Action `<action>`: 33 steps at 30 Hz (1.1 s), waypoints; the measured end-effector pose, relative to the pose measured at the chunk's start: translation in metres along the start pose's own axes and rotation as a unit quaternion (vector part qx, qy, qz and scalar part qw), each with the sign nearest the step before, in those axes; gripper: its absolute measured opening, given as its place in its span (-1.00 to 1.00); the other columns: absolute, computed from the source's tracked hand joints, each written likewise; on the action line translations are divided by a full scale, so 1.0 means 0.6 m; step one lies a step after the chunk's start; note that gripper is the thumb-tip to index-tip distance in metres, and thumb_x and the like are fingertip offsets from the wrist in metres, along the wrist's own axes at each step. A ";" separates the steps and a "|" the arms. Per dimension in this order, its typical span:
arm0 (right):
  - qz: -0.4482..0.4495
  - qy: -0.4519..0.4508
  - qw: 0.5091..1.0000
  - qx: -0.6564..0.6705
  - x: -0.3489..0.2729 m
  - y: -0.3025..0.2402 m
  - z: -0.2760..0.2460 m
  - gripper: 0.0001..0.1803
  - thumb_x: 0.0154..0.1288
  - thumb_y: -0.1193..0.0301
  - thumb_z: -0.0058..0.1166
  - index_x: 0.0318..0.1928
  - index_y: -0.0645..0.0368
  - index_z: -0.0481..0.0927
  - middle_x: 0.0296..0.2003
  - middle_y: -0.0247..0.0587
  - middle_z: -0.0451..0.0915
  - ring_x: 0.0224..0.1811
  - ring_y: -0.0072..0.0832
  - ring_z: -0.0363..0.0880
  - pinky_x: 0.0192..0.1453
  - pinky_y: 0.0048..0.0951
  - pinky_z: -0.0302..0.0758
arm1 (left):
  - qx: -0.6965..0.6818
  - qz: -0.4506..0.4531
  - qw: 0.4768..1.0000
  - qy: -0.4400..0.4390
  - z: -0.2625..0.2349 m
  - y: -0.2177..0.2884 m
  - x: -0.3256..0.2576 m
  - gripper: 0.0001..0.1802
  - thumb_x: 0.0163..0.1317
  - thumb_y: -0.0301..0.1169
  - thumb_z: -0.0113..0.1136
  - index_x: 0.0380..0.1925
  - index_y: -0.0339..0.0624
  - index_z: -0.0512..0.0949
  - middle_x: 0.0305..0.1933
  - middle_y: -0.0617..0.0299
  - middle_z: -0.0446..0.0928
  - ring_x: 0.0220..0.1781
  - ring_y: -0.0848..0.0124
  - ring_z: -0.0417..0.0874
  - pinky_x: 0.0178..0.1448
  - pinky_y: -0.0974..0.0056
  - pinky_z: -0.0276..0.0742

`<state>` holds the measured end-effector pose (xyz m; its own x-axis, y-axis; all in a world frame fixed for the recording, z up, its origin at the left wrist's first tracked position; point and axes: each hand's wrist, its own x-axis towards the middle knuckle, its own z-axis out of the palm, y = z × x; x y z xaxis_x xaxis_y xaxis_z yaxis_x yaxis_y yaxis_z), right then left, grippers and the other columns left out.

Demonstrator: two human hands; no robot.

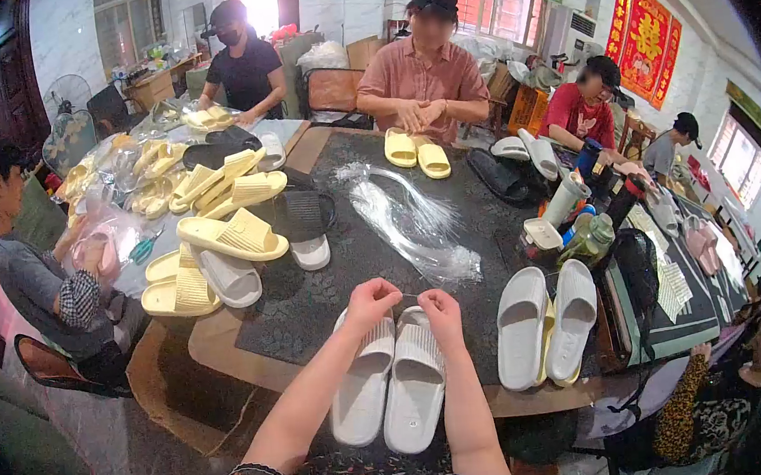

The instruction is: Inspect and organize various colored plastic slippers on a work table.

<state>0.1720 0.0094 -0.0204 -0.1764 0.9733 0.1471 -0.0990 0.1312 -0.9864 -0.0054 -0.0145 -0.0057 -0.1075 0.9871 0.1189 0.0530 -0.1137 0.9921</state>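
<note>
A pair of light grey ribbed slide slippers (414,397) lies side by side at the table's near edge, toes away from me. Above their toe ends, my left hand (371,303) and my right hand (442,316) are both closed in a pinch. Between the fingertips runs a thin clear plastic strand (411,296), one end in each hand; whether it passes through the slippers is hidden. Beyond my hands, a bundle of similar clear strands (401,213) spreads over the dark table mat (313,290).
Cream slippers (234,236) and grey ones pile up on the left. To the right lie more grey slippers (523,329) over a cream one, near bottles (589,239) and a black bag (634,274). Across the table a person in pink (425,75) stands behind cream slippers (416,151); other people sit around.
</note>
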 end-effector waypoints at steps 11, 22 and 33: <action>-0.007 0.020 1.000 -0.021 -0.001 -0.012 0.011 -0.91 0.24 0.44 0.14 -0.34 0.20 0.56 -0.54 -0.56 0.47 -0.51 -0.83 0.32 -0.42 -0.70 0.27 | -0.021 -0.003 1.000 0.001 -0.002 -0.009 0.004 -0.87 0.07 -0.42 0.30 -0.41 -0.23 0.59 -0.42 0.30 0.61 -0.37 0.57 0.58 -0.27 0.41 0.50; 0.003 -0.006 1.000 -0.031 0.002 -0.002 0.005 -0.88 0.21 0.42 0.15 -0.37 0.22 0.56 -0.55 -0.58 0.44 -0.52 -0.80 0.29 -0.41 -0.68 0.26 | 0.010 0.012 1.000 0.012 0.002 -0.003 0.003 -0.86 0.07 -0.42 0.29 -0.41 -0.24 0.58 -0.44 0.30 0.60 -0.37 0.59 0.57 -0.25 0.41 0.51; -0.005 -0.030 0.998 -0.055 -0.001 -0.003 0.007 -0.88 0.22 0.42 0.13 -0.36 0.22 0.56 -0.54 -0.57 0.46 -0.49 -0.81 0.32 -0.40 -0.68 0.28 | 0.003 -0.001 0.999 -0.033 0.002 -0.002 -0.002 -0.85 0.06 -0.42 0.31 -0.40 -0.25 0.59 -0.45 0.31 0.60 -0.41 0.58 0.56 -0.28 0.42 0.50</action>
<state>0.1683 0.0081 -0.0186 -0.2353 0.9591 0.1573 0.0057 0.1633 -0.9866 -0.0040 -0.0155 -0.0074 -0.0423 0.9925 0.1147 0.0586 -0.1121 0.9920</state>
